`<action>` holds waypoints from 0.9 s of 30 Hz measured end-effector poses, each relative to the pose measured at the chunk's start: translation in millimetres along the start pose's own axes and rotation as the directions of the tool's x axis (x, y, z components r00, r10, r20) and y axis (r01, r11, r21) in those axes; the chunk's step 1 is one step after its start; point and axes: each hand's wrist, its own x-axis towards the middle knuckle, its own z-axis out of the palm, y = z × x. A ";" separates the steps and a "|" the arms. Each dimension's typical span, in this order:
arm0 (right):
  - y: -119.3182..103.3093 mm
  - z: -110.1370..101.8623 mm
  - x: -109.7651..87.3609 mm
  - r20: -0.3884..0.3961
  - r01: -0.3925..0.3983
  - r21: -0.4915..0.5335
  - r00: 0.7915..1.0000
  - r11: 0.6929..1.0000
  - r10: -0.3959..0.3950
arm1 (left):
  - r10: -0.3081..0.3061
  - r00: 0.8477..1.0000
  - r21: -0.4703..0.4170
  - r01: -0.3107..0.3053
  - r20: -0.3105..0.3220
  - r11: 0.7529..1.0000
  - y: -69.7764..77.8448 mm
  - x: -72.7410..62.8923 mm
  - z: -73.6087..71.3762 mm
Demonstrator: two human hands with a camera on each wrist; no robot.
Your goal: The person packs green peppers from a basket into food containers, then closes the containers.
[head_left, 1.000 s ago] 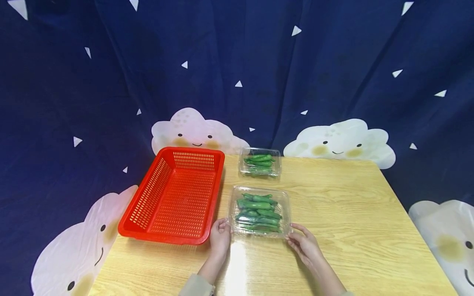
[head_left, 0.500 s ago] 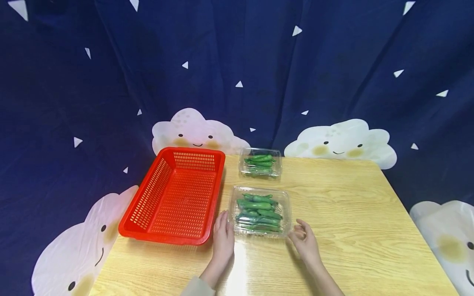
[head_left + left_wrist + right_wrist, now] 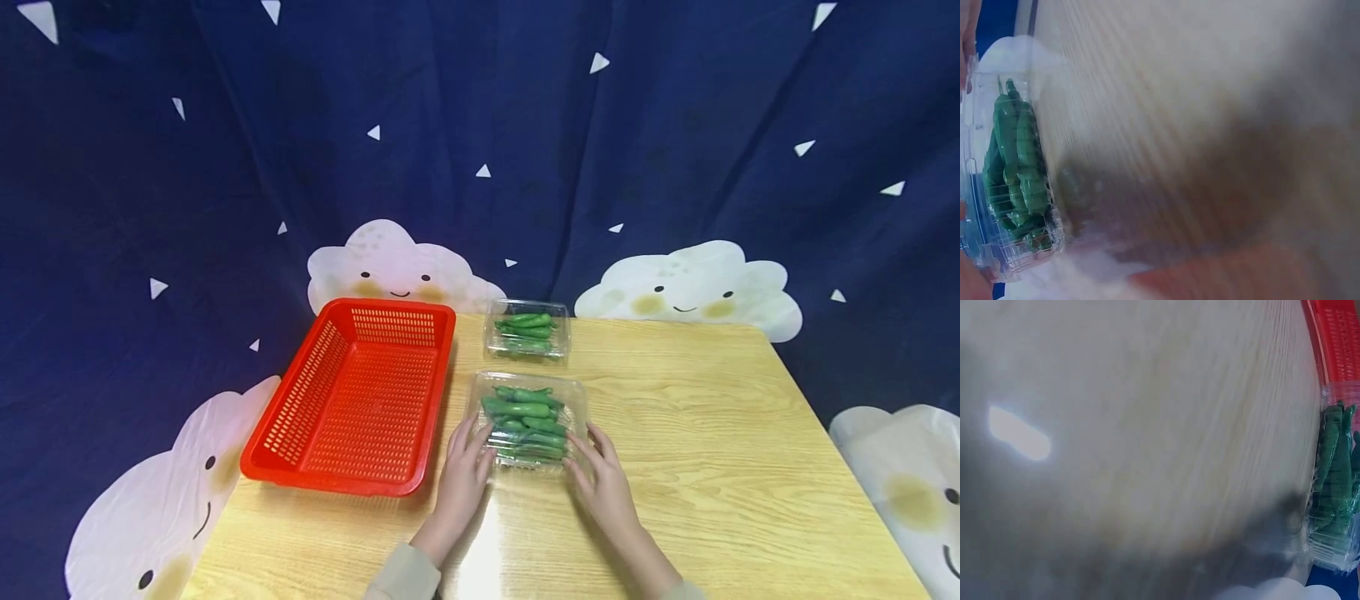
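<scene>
A clear plastic clamshell box (image 3: 576,402), its lid down, lies on the wooden table with several long green peppers (image 3: 520,409) inside. My left hand (image 3: 459,482) reaches over its front left corner, fingers extended onto the lid. At the front right corner, the fingers of my right hand (image 3: 609,490) likewise stretch forward and touch the lid. The box's side and its peppers (image 3: 1019,150) show at the left of the left wrist view. In the right wrist view, the same peppers (image 3: 1336,469) appear at the right edge.
Left of the box stands a large red plastic basket (image 3: 367,417) with perforated walls. Behind the box sits a second clear box of green peppers (image 3: 527,327). The wooden table (image 3: 712,442) extends to the right. A dark blue curtain (image 3: 450,100) hangs behind it.
Both hands have left the box's front corner edges and moved forward and inward onto the lid. The box's lid outline has shifted slightly. Basket and rear box have stayed put.
</scene>
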 end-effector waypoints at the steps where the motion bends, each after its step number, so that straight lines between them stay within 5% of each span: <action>1: 2.1 0.8 2.9 0.000 0.001 0.004 1.000 1.000 -0.001 | -0.003 1.000 -0.003 0.003 0.003 1.000 -0.4 2.8 1.1; 13: 25.3 9.7 36.6 0.026 -0.041 0.013 0.999 0.999 0.040 | 0.013 0.999 0.007 -0.013 -0.051 1.000 -13.7 38.8 23.5; 27: 33.6 12.7 46.5 0.038 -0.071 0.026 0.997 0.997 0.070 | 0.007 0.998 0.002 -0.007 -0.056 1.000 -18.2 49.7 30.8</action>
